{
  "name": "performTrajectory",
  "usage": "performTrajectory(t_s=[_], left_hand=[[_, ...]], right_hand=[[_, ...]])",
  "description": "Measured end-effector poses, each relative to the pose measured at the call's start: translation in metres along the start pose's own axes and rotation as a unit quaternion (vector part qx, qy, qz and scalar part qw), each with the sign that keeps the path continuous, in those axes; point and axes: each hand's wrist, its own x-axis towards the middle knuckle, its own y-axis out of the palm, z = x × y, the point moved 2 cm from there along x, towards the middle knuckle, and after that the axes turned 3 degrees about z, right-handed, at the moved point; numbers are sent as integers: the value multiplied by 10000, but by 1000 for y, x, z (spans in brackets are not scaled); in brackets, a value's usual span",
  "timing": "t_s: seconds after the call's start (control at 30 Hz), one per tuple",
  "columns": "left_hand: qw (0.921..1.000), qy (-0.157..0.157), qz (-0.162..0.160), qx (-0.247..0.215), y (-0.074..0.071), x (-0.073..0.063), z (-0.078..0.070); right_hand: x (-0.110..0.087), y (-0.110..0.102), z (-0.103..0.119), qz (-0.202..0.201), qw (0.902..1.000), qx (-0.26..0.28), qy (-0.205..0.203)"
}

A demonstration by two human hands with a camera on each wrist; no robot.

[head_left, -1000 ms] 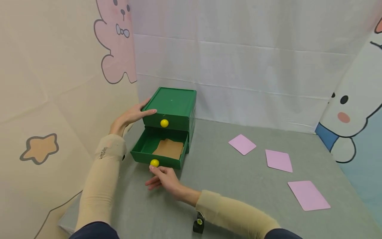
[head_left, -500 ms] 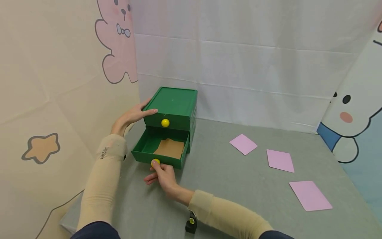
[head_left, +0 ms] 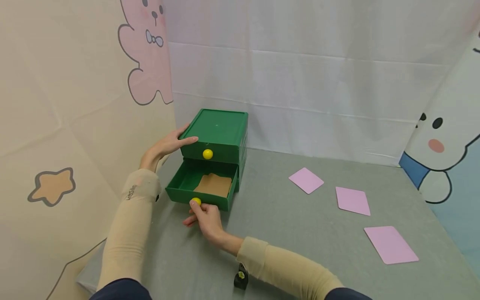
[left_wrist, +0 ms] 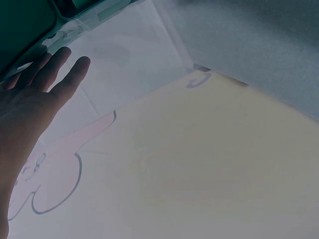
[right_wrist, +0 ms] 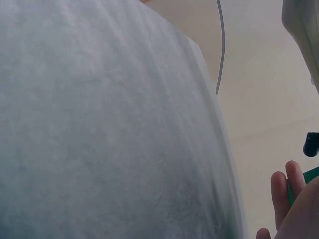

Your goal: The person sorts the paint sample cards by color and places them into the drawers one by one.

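Note:
A green drawer cabinet (head_left: 219, 127) stands at the table's left. Its lower drawer (head_left: 176, 196) is pulled out, and a brown flat piece (head_left: 213, 185) with a wavy edge lies inside. The upper drawer (head_left: 228, 154) is closed. My right hand (head_left: 210, 221) pinches the lower drawer's yellow knob (head_left: 196, 201) between thumb and index finger, the other fingers extended below. My left hand (head_left: 165, 146) rests against the cabinet's upper left side, thumb across the front top edge. In the left wrist view its fingers (left_wrist: 70, 79) look straight along the cabinet wall.
Several things lie or stand around: three pink cards (head_left: 306, 180) spread over the right of the grey table (head_left: 285, 225). A white curtain (head_left: 318, 83) hangs behind, and a printed cream cloth (head_left: 75, 104) bounds the left side.
My right thumb has come up from below the knob onto its front, and the hand now grips it. The lower drawer appears very slightly further in. My left hand stays in place.

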Motion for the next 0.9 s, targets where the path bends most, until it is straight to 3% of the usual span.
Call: performTrajectory(t_s=[0.47,0.9], left_hand=[[9999,-103,-30,55,1,-2,-2],[9999,-130,-3,86,0,-2,-1]], right_hand=[[13,-12,7,-37,9998,-171,-54],[37,-23,14,-433,9987,-269,52]])
